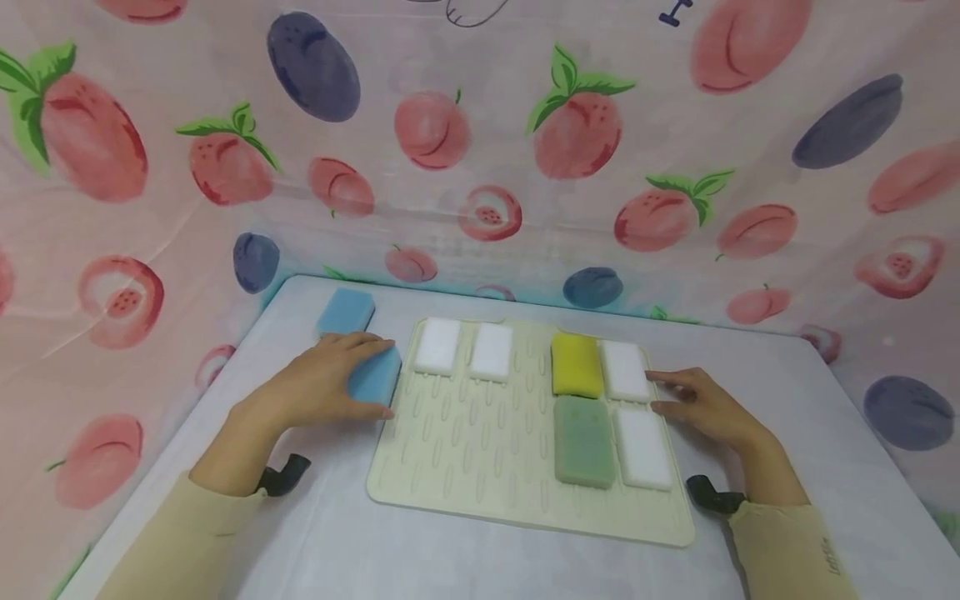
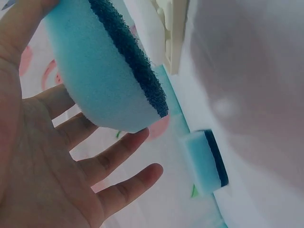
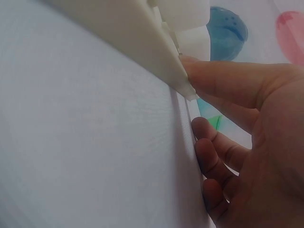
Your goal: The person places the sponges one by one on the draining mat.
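Note:
My left hand [image 1: 322, 383] grips a blue sponge [image 1: 375, 377] between thumb and fingers, just off the left edge of a cream ridged mat [image 1: 465, 467]. In the left wrist view the sponge [image 2: 99, 61] shows a dark blue scouring layer, and the lower fingers are spread. At the mat's right edge, my right hand [image 1: 708, 407] rests with index finger and thumb beside a white sponge [image 1: 626, 371]. The right wrist view has the thumb against the mat's rim [image 3: 156, 61], and the other fingers rest loosely bent on the table. That hand holds nothing.
Another blue sponge [image 1: 347, 311] lies behind my left hand. On the mat are two white sponges [image 1: 437, 346] at the back left, a yellow sponge [image 1: 577, 365], a green sponge [image 1: 583, 442] and another white sponge [image 1: 643, 447]. Fruit-print cloth [image 1: 480, 150] hangs behind the white table.

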The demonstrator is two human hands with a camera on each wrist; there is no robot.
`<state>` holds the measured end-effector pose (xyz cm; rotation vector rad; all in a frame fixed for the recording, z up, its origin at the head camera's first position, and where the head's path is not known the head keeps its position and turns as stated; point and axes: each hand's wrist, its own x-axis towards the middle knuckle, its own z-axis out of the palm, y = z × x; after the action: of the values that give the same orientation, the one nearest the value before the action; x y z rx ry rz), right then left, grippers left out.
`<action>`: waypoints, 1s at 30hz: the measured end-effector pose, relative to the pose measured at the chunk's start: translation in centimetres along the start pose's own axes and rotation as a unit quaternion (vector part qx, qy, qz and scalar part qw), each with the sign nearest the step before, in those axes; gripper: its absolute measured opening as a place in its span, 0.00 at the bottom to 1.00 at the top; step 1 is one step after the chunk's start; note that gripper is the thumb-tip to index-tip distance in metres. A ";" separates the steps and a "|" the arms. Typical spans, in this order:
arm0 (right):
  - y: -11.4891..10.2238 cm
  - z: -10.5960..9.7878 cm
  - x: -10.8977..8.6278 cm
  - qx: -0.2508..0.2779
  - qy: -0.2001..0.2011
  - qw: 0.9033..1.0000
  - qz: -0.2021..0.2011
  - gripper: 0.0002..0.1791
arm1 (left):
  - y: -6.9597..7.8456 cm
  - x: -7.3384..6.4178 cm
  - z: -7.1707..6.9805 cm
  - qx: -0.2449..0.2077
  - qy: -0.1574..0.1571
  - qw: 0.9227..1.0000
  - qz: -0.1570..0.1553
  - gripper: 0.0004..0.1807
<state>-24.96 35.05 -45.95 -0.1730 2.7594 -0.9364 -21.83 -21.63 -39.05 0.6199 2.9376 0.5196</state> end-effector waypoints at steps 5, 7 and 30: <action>0.1 0.1 0.1 -0.003 0.001 1.000 0.001 0.35 | 0.6 0.5 0.3 0.003 -0.002 1.000 0.007 0.55; 0.1 0.1 0.1 -0.004 0.001 1.000 0.006 0.35 | 0.9 0.7 0.4 0.003 -0.003 1.000 0.010 0.55; -0.2 0.1 0.1 0.006 -0.005 1.000 0.030 0.37 | 3.8 2.5 1.5 0.043 0.012 0.998 0.038 0.57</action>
<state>-25.05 34.80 -45.88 -0.0926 2.7340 -0.9342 -22.40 -16.89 -39.16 0.7427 2.9814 0.4125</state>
